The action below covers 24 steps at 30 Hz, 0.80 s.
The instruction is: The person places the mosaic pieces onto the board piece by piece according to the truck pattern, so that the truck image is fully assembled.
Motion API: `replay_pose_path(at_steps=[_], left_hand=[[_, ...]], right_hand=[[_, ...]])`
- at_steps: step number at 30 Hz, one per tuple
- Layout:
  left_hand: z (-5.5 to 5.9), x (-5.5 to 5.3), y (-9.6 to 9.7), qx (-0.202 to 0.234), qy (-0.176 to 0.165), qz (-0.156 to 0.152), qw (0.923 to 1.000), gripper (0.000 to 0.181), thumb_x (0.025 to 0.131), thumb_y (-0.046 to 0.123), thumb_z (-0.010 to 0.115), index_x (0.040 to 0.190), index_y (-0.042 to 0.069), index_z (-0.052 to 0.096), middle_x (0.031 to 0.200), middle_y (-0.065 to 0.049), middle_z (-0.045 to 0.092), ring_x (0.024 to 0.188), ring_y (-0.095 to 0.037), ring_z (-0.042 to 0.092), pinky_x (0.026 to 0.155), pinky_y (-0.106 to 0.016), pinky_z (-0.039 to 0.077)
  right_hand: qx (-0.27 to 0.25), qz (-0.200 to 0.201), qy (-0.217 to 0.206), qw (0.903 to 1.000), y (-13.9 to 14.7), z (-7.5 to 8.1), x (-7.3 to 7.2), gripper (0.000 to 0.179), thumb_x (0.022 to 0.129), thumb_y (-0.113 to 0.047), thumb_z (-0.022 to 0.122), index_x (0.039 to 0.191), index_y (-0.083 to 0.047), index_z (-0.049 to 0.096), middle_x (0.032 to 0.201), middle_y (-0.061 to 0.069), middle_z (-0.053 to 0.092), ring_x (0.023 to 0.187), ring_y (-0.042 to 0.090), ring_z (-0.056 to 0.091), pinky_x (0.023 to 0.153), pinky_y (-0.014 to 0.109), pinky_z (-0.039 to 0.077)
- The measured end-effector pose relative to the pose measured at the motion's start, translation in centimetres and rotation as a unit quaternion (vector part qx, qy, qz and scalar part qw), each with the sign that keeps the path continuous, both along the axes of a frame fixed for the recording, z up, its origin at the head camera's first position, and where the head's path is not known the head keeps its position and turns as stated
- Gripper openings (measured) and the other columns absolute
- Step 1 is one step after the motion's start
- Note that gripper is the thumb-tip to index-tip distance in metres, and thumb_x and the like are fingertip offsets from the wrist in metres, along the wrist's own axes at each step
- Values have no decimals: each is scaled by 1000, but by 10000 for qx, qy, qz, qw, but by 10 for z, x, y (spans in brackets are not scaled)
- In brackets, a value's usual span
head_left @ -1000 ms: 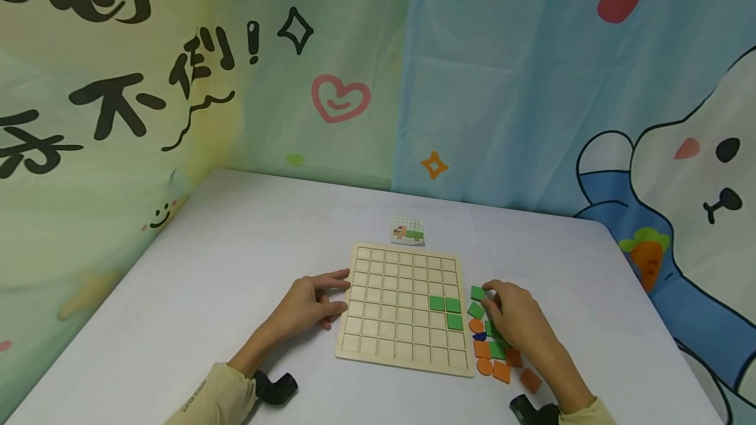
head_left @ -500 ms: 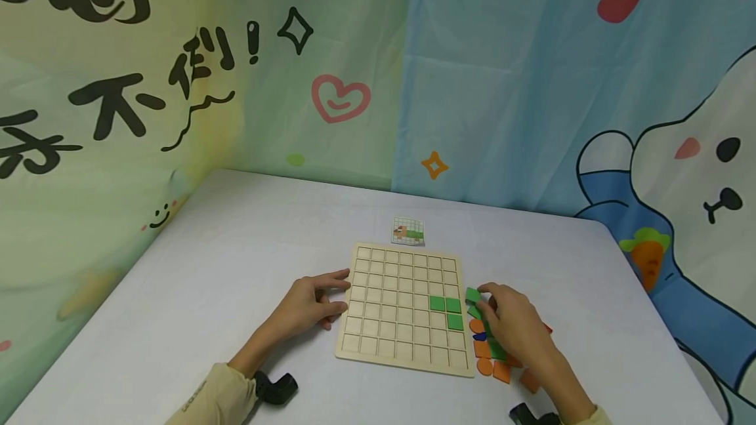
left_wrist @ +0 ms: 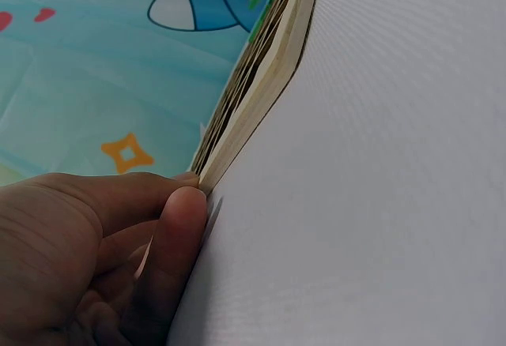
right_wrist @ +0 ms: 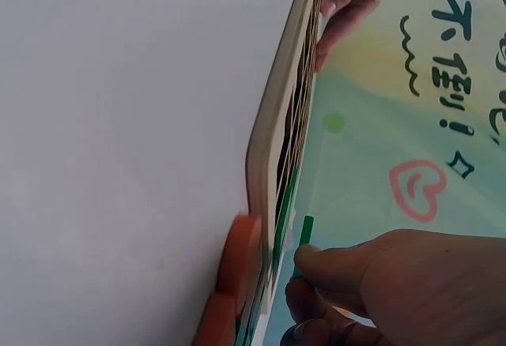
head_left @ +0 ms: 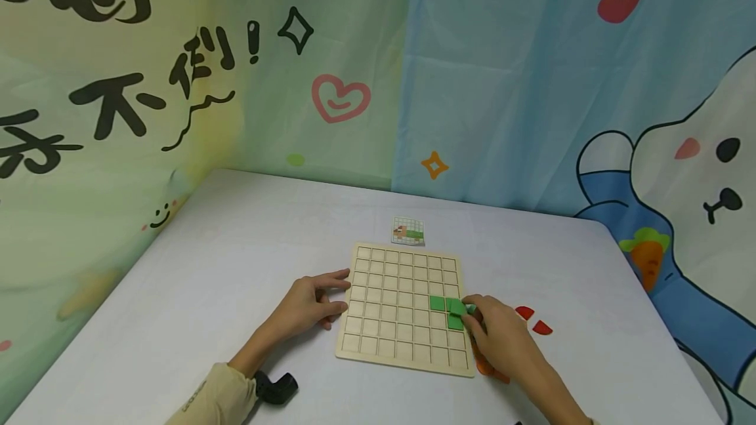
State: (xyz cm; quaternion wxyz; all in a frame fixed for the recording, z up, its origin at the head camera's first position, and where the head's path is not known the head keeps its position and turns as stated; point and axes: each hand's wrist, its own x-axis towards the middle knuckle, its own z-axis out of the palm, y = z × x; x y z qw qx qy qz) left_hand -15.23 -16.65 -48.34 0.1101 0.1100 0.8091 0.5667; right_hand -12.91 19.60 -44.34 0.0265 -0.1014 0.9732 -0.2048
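Observation:
A wooden grid board [head_left: 390,330] lies on the white table. My right hand [head_left: 502,336] pinches a green square tile [head_left: 457,307] over the board's right side, partly covering green tiles set in the grid. In the right wrist view, thumb and finger hold this green tile [right_wrist: 307,229] on edge, a little apart from the board. My left hand [head_left: 307,303] touches the board's left edge with its fingertips. The left wrist view shows thumb and forefinger [left_wrist: 183,212] against the board's edge [left_wrist: 253,117].
Orange pieces [head_left: 485,366] lie close to the board's right side, partly hidden by the right hand. Two red pieces [head_left: 542,328] sit farther right. A small pattern card [head_left: 407,231] lies beyond the board. Printed curtains [head_left: 502,84] hang behind the table.
My right hand has picked up a green tile from beside the board and moved it left and nearer, over the board's edge. The left hand has not moved.

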Motion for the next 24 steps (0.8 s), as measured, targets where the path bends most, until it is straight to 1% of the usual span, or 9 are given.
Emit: replay_pose_path(at_steps=[4, 6, 14, 17, 21, 24], left_hand=[[-1, -1, 0, -4, 7, 2, 10000, 46, 92, 5, 79, 136, -2, 69, 162, -11, 54, 58, -12, 64, 53, -28, 61], [-1, -1, 0, -13, 23, -11, 10000, 46, 92, 5, 79, 137, -2, 69, 162, -11, 54, 58, -13, 64, 53, -28, 61], [1, -1, 0, -19, 24, -27, 10000, 46, 92, 4, 79, 137, -3, 68, 162, -10, 53, 57, -13, 65, 53, -28, 61], [0, 0, 0, -39, 38, -35, 10000, 46, 92, 5, 79, 137, -3, 68, 162, -10, 54, 57, -13, 64, 53, -28, 61], [0, -1, 0, -36, 49, -33, 10000, 46, 92, 5, 79, 137, -2, 68, 162, -10, 54, 56, -13, 64, 53, -28, 61], [-1, -1, 0, -37, 45, -33, 10000, 46, 92, 5, 79, 137, -2, 68, 162, -10, 54, 56, -13, 64, 53, -28, 61]], right_hand=[[-75, 91, 106, 9999, -5, 0, 5, 31, 100, -18, 73, 130, -7, 71, 84, -4, 61, 73, 9, 50, 61, 19, 44], [-135, 112, 92, 9998, -7, 1, 7, 31, 100, -17, 73, 129, -7, 71, 84, -4, 60, 73, 9, 49, 61, 19, 44], [-49, 226, 158, 9996, -17, 0, 12, 27, 98, -16, 76, 124, -8, 72, 82, -7, 58, 70, 6, 47, 60, 18, 43], [-121, 314, 151, 9993, -19, -1, 14, 26, 99, -16, 75, 124, -8, 72, 81, -7, 57, 69, 5, 46, 59, 18, 42], [-135, 376, 207, 9990, -22, -2, 15, 26, 98, -15, 76, 123, -8, 72, 83, -7, 59, 70, 5, 46, 60, 18, 42], [-50, 370, 257, 9990, -23, -2, 14, 25, 99, -15, 76, 123, -8, 73, 87, -6, 61, 72, 6, 47, 62, 17, 42]])
